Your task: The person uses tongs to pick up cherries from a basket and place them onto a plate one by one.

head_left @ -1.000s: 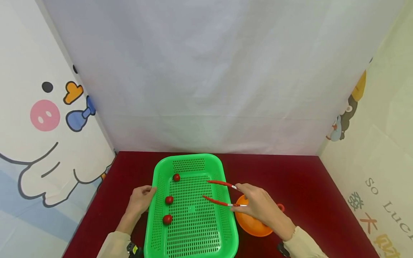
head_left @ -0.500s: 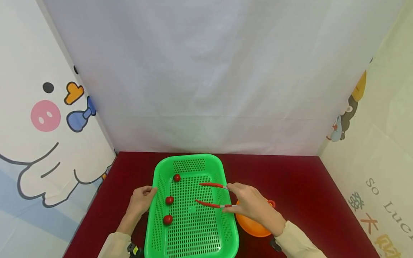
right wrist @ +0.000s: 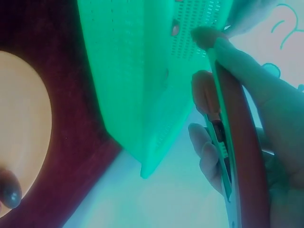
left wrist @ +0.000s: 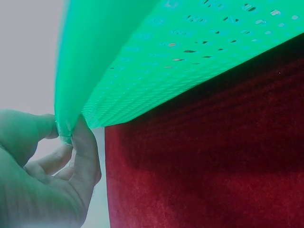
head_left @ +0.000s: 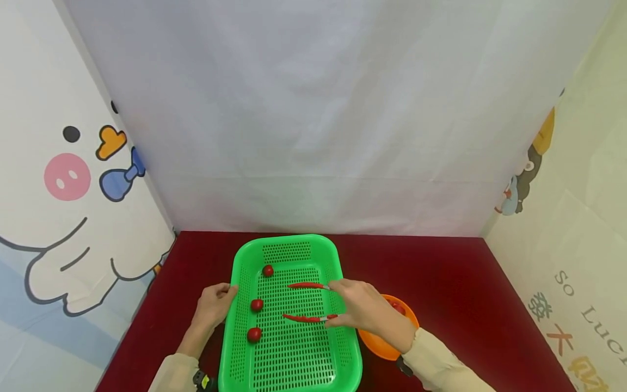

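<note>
My left hand (head_left: 213,305) pinches the left rim of a green perforated plastic basket (head_left: 299,238), thumb on one side and fingers on the other in the left wrist view. In my right hand (head_left: 364,310) is a pair of red-tipped tongs (head_left: 306,318), held over the basket with the tips spread apart and nothing between them. Three small round red fruits lie along the basket's left side: a far one (head_left: 268,270), a middle one (head_left: 257,305) and a near one (head_left: 254,335). The tong tips hover to the right of them.
Right of the basket, an orange bowl (head_left: 382,351) stands partly hidden under my right forearm. A round dark-looking item (right wrist: 9,189) lies in it in the right wrist view. A dark red cloth (head_left: 450,294) covers the table, with a white curtain (head_left: 313,201) behind.
My right hand has carried the spread tongs leftward and slightly nearer, deeper over the basket. The left hand, basket and fruits have stayed in place.
</note>
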Motion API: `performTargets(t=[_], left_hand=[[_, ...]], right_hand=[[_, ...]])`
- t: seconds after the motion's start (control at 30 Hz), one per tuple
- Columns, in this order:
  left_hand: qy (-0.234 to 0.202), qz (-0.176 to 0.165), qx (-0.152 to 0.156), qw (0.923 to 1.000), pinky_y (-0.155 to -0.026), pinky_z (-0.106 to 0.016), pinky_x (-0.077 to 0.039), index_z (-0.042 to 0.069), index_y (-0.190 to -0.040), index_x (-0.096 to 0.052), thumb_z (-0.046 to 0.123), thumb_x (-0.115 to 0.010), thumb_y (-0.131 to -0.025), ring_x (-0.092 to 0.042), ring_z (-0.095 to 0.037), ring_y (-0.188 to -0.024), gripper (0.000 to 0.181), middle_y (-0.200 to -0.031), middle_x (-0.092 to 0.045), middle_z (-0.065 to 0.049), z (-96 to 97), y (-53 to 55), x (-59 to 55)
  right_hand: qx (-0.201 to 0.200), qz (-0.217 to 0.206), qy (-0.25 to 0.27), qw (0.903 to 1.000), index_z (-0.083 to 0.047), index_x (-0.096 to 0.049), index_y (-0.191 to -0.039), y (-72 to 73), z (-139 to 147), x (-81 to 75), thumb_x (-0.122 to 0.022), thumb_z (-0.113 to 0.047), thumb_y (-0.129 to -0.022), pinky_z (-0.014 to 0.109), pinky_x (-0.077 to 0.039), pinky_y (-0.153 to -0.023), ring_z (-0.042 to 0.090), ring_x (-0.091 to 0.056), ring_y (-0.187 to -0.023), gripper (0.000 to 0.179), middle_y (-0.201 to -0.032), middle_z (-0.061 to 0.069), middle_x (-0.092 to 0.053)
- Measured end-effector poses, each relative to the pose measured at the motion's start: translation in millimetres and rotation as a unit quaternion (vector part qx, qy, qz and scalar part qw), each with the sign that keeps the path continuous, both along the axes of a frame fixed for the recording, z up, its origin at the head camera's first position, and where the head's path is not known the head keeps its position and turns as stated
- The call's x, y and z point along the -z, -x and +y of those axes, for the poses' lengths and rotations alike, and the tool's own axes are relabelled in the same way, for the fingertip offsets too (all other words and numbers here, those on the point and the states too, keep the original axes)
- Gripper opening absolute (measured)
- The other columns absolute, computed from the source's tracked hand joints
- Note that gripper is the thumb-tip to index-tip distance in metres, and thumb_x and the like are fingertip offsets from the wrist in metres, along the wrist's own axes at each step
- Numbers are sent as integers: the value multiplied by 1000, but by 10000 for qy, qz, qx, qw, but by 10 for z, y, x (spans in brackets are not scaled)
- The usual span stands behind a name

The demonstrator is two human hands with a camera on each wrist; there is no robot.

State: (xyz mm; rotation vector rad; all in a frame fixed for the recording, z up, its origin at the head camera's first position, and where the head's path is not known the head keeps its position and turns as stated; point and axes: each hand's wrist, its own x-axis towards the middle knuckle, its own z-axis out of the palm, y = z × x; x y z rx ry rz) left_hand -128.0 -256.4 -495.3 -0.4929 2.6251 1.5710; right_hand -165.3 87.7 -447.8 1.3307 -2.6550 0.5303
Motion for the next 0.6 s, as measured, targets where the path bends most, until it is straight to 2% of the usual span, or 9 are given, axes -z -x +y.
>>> performTargets(t=[0.17, 0.4, 0.6], left_hand=[[-55, 28, -40, 10000, -59, -34, -55, -11, -131, -61, 23, -53, -108, -63, -18, -71, 41, -102, -69, -20, 5, 9, 14], [-12, -11, -73, 10000, -59, -35, -56, -10, -132, -60, 24, -53, -108, -64, -19, -73, 42, -106, -68, -22, 0, 6, 28], [-13, -11, -70, 10000, -59, -35, -56, -10, -132, -61, 24, -54, -108, -64, -19, -73, 42, -106, -68, -21, -3, 10, 29]], right_hand=[[-118, -40, -193, 9997, 3, -67, -123, -2, -95, -14, -94, -40, -74, 34, -60, -79, 25, -72, -94, 71, -115, 14, -73], [-117, -193, -470, 9986, -1, -68, -124, -13, -229, 5, -93, -45, -75, 30, -60, -75, 23, -72, -91, 71, -117, 10, -73], [-139, -91, -691, 9975, -4, -69, -120, -5, -323, 6, -93, -48, -74, 26, -58, -72, 19, -71, -88, 68, -112, 7, -73]])
